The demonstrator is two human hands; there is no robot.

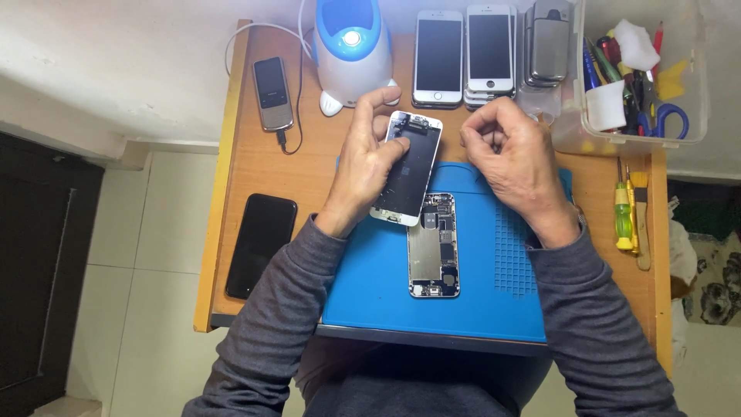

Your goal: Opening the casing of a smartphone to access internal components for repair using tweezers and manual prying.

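Already the left hand (369, 158) is gripping the detached screen (407, 166) above the opened phone (434, 245) (reassembly not begun), while the right hand (509, 150) is hovering curled, seemingly holding nothing.

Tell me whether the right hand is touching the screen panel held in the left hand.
Apart. In the head view, bare wood shows between the right hand and the screen panel gripped by the left hand.

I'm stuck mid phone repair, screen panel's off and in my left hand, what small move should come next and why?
Probably lay the detached white-framed screen panel face down on a bare part of the blue silicone work mat. The left hand holds it tilted above the opened phone body, while the right hand is curled shut beside it, so setting it down would free both hands.
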